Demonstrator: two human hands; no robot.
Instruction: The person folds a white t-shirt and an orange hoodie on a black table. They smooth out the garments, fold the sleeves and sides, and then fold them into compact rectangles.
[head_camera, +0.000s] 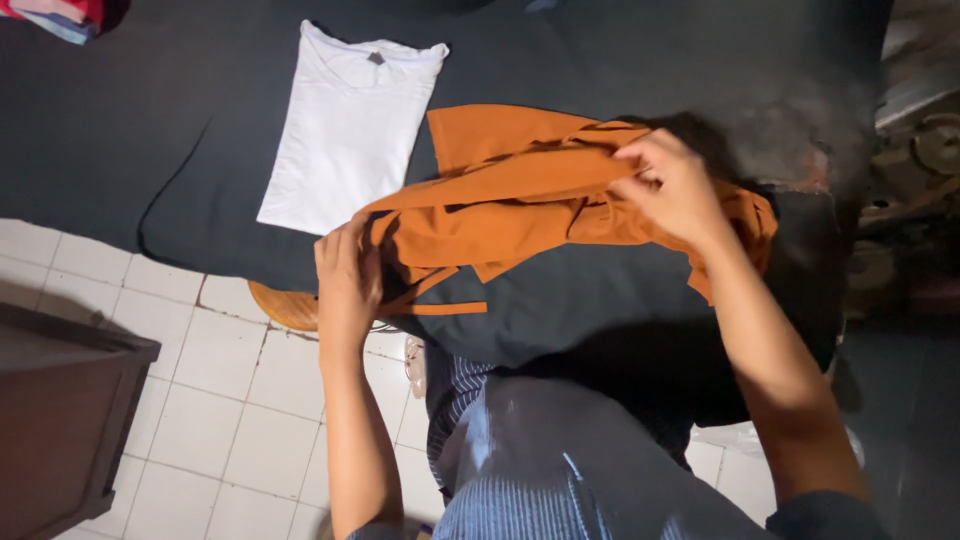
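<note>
Orange garment (520, 205), soft thin cloth, bunched and creased with loose strips hanging, lies across dark cloth-covered worktop (150, 130). Left hand (348, 275) grips its left end, fingers curled shut into the fabric, forearm coming up from below. Right hand (672, 185) pinches the upper edge near the right side, fingers closed on a fold, wrist bent inward. White t-shirt (345, 130), flat and neatly folded, sits just beside the garment's upper left
</note>
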